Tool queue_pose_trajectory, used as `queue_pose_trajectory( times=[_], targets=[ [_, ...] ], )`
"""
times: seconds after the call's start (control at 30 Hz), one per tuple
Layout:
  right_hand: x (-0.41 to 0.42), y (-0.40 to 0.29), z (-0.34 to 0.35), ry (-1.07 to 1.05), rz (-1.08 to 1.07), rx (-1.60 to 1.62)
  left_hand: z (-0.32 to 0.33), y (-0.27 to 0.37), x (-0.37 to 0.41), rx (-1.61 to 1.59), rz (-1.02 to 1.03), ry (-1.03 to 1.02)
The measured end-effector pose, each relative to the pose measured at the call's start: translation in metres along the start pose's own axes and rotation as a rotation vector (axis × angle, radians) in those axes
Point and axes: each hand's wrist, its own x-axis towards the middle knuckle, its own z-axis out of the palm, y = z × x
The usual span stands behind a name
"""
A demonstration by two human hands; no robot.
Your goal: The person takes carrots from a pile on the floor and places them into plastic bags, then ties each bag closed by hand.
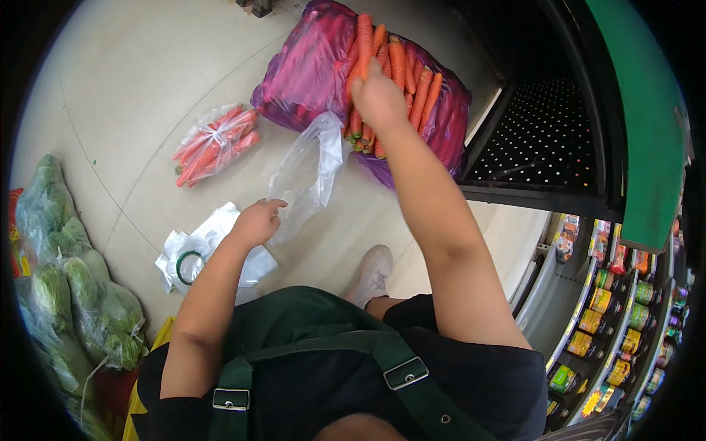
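My right hand point(379, 98) grips a carrot point(364, 38) above loose carrots point(422, 102) that lie in an opened purple plastic bag point(309, 66) on the floor. With my left hand point(258, 222) I hold the edge of a clear plastic bag point(303, 182), whose mouth reaches up to the purple bag. No carrot shows inside the clear bag. Left of it lies a tied clear bag of carrots point(218, 144). Beside my left forearm, a roll of green tape point(189, 267) rests on a stack of white plastic bags point(223, 220).
Bagged green vegetables point(83, 275) are piled at the left beside a yellow crate edge point(160, 336). A black perforated shelf point(538, 138) with a green panel point(642, 110) stands at the right. Shelves of jars point(601, 300) are at the lower right. My shoe point(376, 273) is on the floor.
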Motion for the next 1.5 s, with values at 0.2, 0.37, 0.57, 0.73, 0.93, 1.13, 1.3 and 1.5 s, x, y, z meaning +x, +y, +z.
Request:
queue_pose_trajectory(
  times=[0.2,0.37,0.57,0.73,0.93,1.13,1.3,1.5],
  targets=[
    [-0.008,0.011,0.019,0.415,-0.164,0.194,0.002,0.000,-0.001,-0.040,0.055,0.066],
    [0.008,0.097,0.029,0.327,0.227,-0.086,-0.006,-0.001,0.002,-0.059,-0.003,0.030],
    [0.065,0.088,0.022,-0.021,0.362,-0.101,0.000,0.003,0.004,-0.153,0.002,0.042],
    [0.081,0.092,0.022,-0.361,0.365,0.097,0.005,0.004,0.005,-0.136,0.035,0.017],
    [0.078,0.093,0.040,-0.145,0.663,0.638,0.005,0.012,0.004,-0.152,0.041,0.014],
    [0.024,0.077,0.027,0.042,0.743,1.395,0.003,0.001,0.007,-0.140,0.069,0.067],
    [-0.076,0.075,0.019,-0.251,0.774,1.887,-0.008,-0.006,0.007,-0.158,0.001,0.077],
    [-0.086,0.062,0.038,-0.173,0.756,2.013,-0.011,-0.009,0.006,-0.021,0.000,0.102]
  ],
)
